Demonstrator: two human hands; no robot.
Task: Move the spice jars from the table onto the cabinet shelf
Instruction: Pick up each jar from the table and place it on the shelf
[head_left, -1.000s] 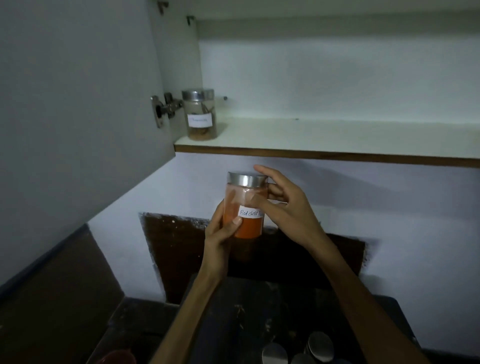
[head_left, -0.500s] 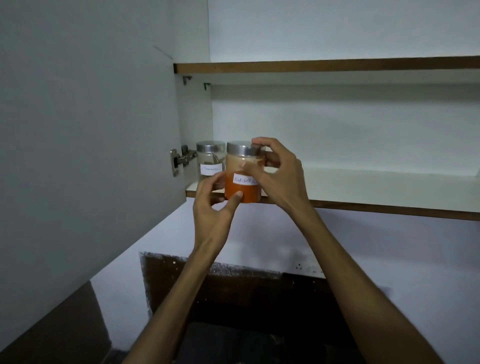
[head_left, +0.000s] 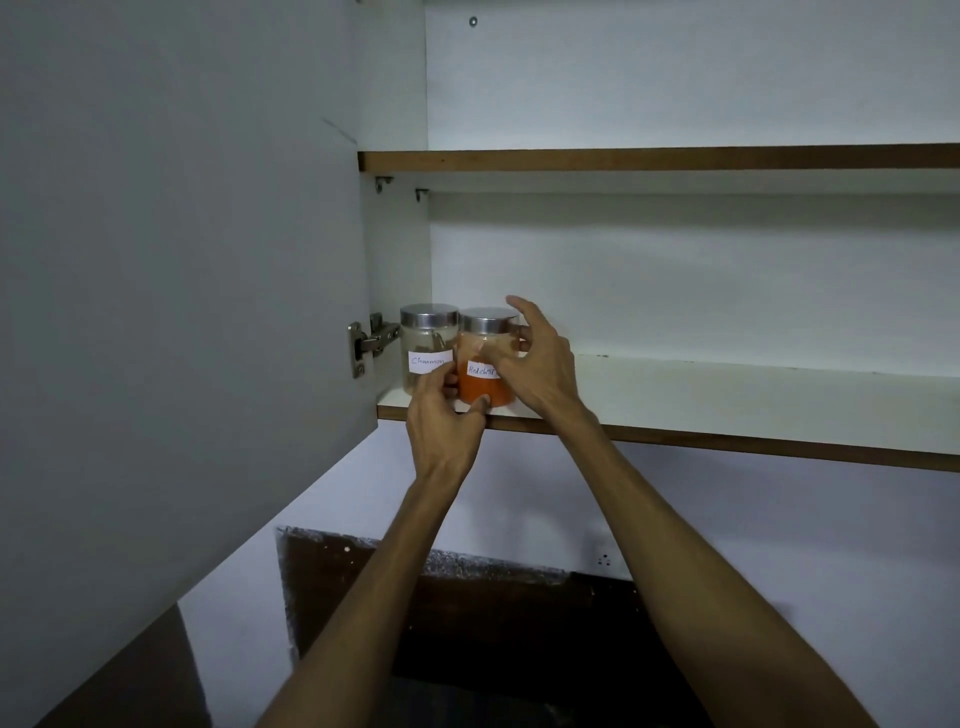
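A glass jar of orange-red chilli powder with a steel lid and a white label stands on the lower cabinet shelf, near its left front corner. Touching its left side is a clear cinnamon jar, also steel-lidded and labelled. My left hand grips the chilli jar low on its left and front. My right hand wraps its right side, with the index finger raised above the lid. The table and any other jars are out of view.
The open cabinet door fills the left, hung on a metal hinge beside the cinnamon jar. An upper shelf runs above. The lower shelf stretches bare to the right. A dark panel sits on the wall below.
Both hands lifted the chilli jar from below the shelf and set it down on the shelf against the cinnamon jar. My view tilted upward, so the table dropped out of sight.
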